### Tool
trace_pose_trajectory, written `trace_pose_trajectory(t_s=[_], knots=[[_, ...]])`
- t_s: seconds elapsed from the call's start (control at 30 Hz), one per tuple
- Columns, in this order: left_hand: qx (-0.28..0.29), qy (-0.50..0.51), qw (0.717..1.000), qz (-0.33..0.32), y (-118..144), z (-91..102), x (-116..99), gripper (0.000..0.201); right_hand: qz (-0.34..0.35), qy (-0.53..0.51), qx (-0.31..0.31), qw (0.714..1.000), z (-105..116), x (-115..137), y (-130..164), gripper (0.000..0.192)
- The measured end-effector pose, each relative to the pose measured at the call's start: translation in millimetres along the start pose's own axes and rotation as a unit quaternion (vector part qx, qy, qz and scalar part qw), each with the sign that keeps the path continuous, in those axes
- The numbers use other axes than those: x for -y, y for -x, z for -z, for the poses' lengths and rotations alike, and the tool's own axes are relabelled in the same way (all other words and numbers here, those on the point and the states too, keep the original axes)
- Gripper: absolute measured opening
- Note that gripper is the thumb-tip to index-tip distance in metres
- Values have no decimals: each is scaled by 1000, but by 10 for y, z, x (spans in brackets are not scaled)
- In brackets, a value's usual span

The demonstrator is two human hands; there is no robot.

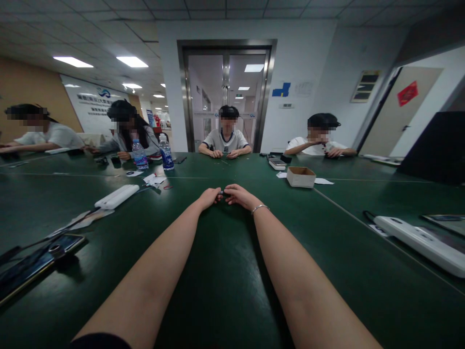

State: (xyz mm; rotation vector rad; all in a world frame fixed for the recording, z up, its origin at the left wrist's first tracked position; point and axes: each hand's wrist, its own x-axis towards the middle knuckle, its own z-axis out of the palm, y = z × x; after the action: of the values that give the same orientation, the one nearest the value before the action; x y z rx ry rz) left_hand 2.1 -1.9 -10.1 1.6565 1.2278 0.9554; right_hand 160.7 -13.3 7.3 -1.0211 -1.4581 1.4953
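Apparently, small dark object (222, 193): at 12 o'clock from the wearer, between the 2 hands, low over the table (218, 291); what it is, I cannot tell.
Left hand (209, 197): fingers curled in, thumb and forefinger pinching the object's 9 o'clock side.
Right hand (238, 195): half curled, fingertips at the object's 3 o'clock side; whether they grip or only touch, I cannot tell.
Handling: probably light and stiff, easy to lose from a loose pinch; fragility is hard to judge.
Hold: best taken by its 2 ends, with fingertips only.
Bottles (166, 154): 2, at 11 o'clock, with blue labels, their lettering too blurred to read.
Wall sign (92, 104): farther off at 11 o'clock, a blue wave-like logo above characters I cannot read surely.
Red paper (408, 93): between 1 and 2 o'clock, on a door, dark marks illegible.
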Motion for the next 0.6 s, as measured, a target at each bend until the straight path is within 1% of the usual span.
trace_pose_trajectory(t_s=[0.07,0.1,0.23,0.37,0.47,0.6], knots=[[2,0,1000,-4,4,0,-2,37,-2,11,3,1000,0,4,5,6],[2,-2,1000,-6,6,1,-4,37,1,14,6,1000,2,4,7,6],[-1,-21,1000,-8,3,3,-3,38,25,11,23,999,22,-20,13,25],[-1,-36,999,-10,-13,8,12,43,42,12,29,999,33,-45,19,28],[-4,-41,999,-10,-20,7,27,45,39,5,29,999,24,-36,23,25],[-13,-51,998,-16,-22,-2,41,48,19,-8,5,1000,13,-18,20,6]])
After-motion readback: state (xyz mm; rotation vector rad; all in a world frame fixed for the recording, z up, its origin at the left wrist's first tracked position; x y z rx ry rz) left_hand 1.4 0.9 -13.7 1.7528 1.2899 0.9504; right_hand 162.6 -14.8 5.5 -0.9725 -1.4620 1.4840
